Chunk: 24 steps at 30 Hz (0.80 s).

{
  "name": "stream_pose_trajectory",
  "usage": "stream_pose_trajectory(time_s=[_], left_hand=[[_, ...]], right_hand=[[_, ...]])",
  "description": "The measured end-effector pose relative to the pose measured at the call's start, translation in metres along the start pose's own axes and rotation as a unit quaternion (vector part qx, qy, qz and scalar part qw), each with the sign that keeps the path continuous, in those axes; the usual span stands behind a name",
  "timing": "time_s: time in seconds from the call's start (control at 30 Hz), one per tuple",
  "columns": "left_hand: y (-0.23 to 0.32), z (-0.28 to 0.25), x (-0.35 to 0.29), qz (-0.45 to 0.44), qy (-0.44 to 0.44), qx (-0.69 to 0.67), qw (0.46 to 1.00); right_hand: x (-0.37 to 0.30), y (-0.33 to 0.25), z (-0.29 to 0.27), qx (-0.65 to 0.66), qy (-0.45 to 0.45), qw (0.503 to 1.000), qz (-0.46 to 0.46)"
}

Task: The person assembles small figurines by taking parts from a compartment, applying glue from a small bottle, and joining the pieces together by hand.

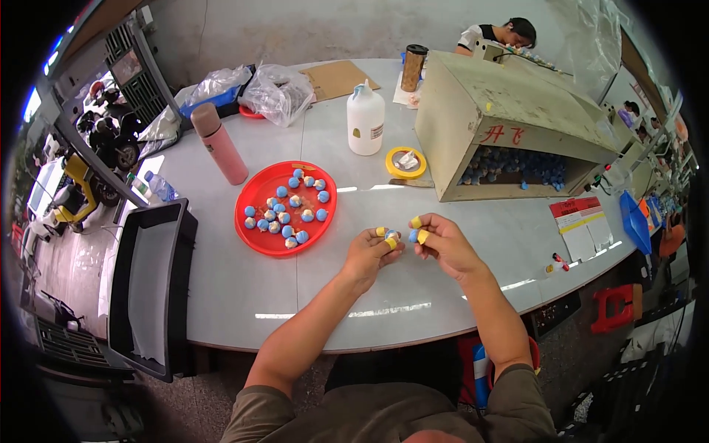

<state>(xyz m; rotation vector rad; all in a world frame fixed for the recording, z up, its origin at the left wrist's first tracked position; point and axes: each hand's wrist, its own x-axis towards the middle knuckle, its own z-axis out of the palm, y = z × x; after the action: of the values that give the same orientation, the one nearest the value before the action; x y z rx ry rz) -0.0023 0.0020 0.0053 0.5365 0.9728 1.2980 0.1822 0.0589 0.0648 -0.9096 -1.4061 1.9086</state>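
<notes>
Ball (392,235), blue and pale, found at the near side of the table (413,325), in front of the seated person. Left hand (371,252): thumb and finger closed on the ball. Right hand (444,245): fingertips pinched on a small blue piece (413,236), just right of the ball; whether the two touch, I cannot tell. Yellow wraps noted on fingers of both hands. Left of the hands, a red tray (264,182) bears many loose balls (295,201). Farther left, a pink flask (221,151) and a black bin (182,280). Beyond the hands, yellow tape (391,164) and a white bottle (365,122). Far right, an open-fronted box (509,81) holds blue pieces (517,168).
</notes>
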Motion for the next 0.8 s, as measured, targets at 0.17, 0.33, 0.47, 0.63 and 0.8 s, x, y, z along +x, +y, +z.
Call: stream_pose_trajectory(time_s=[0.17, 0.33, 0.47, 0.63, 0.8], left_hand=[[0.000, -0.002, 0.003, -0.011, -0.018, -0.074, 0.997], [-0.002, -0.004, 0.003, -0.031, 0.000, -0.092, 0.995], [0.002, -0.002, 0.001, -0.032, 0.007, -0.108, 0.994], [-0.002, -0.001, 0.003, -0.028, 0.007, -0.096, 0.995], [0.007, -0.002, 0.000, -0.072, -0.027, -0.102, 0.992]], right_hand=[[0.018, 0.026, 0.016, 0.014, 0.010, 1.000, 0.012], [0.016, 0.046, 0.031, -0.080, 0.086, 0.990, -0.074], [0.018, 0.064, 0.032, -0.233, 0.110, 0.929, -0.266], [0.016, 0.057, 0.026, -0.272, 0.097, 0.919, -0.267], [0.018, 0.049, 0.012, -0.253, 0.095, 0.932, -0.241]])
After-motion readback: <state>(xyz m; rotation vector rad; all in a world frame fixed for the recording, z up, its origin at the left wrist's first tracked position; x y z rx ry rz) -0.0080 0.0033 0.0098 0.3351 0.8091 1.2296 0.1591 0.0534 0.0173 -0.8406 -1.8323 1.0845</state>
